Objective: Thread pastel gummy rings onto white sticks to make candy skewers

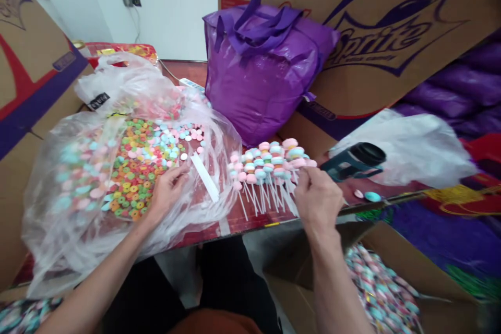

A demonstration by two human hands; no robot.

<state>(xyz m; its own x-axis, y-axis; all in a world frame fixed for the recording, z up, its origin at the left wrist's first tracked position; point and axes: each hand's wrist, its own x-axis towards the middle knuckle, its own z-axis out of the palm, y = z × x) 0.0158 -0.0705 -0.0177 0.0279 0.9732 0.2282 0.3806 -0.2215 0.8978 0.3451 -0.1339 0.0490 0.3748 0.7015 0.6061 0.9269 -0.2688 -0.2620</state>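
Note:
My left hand (166, 188) reaches into a clear plastic bag (58, 203) of small colourful ring and disc candies (136, 162). Its fingers are curled in a pinch at the edge of the pile, next to a white stick (205, 177); what they hold is too small to name. My right hand (317, 195) is closed on the stick of a candy lollipop, beside a heap of finished pink and blue candy lollipops (270, 164) lying on the red table (250, 219).
A dark glue gun (354, 162) lies right of the heap, with loose candies (368, 195) near it. A purple bag (262, 68) stands behind. Cardboard boxes (391, 21) surround the table; an open box (376, 282) of lollipops sits at lower right.

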